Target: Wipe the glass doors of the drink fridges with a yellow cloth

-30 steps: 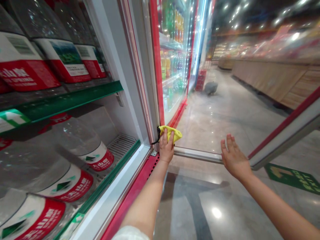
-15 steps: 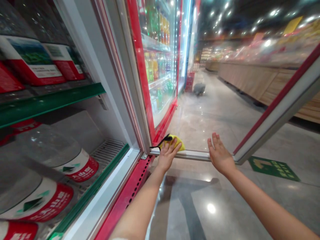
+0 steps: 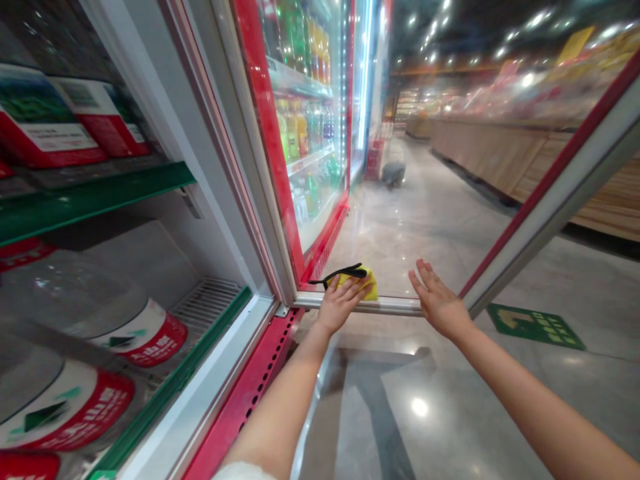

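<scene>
My left hand (image 3: 339, 305) presses a yellow cloth (image 3: 369, 287) with black edging against the glass, just above the bottom rail of an open fridge door (image 3: 385, 306). Its fingers lie over the cloth. My right hand (image 3: 439, 301) is open, fingers stretched out, at the same glass near the door's lower right corner. That hand holds nothing. Whether its fingertips touch the pane is hard to tell.
Left of the door stands the open fridge, with large water bottles (image 3: 100, 320) below a green-edged shelf (image 3: 95, 197). Through the glass appear a red drinks cooler (image 3: 300, 250) and a wooden display counter (image 3: 495, 153). A green floor sign (image 3: 537, 325) lies at right.
My left hand and the cloth have slid a little to the right along the bottom of the glass. The view has shifted slightly; my right hand stays open in nearly the same place.
</scene>
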The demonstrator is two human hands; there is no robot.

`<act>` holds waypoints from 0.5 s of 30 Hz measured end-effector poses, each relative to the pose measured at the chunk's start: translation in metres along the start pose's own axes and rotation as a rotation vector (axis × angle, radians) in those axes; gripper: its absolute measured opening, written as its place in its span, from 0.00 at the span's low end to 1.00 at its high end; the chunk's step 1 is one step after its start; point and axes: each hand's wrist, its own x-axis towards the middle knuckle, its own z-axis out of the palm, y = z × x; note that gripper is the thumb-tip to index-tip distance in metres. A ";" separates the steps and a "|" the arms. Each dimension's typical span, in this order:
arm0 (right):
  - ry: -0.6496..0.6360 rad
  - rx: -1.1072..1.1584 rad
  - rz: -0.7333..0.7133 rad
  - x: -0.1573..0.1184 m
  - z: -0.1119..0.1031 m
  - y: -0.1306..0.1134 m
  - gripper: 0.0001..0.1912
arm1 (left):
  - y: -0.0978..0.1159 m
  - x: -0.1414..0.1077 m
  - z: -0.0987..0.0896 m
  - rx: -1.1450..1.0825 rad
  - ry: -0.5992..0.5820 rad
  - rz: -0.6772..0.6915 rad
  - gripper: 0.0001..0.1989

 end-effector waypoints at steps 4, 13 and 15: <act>-0.060 -0.015 -0.120 -0.017 -0.014 0.030 0.39 | -0.012 0.004 -0.007 0.025 0.069 -0.158 0.36; -0.100 -0.156 -0.001 -0.059 0.001 0.056 0.42 | 0.024 0.040 0.006 -0.048 -0.022 0.012 0.34; -0.102 -0.140 0.000 -0.057 0.002 0.055 0.43 | 0.013 0.040 -0.004 -0.024 -0.001 -0.015 0.34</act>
